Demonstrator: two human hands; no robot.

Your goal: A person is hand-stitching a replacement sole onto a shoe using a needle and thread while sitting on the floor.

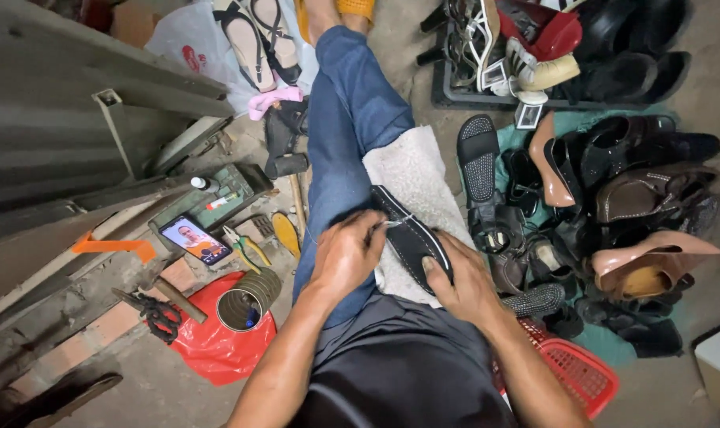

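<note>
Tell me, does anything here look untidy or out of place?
Mainly the shoes on the right: they lie in a loose heap, tipped and overlapping. The dark shoe lies steady on the lap, under the left hand and right hand.

both hands [346, 255] on black shoe [410, 231]
</note>
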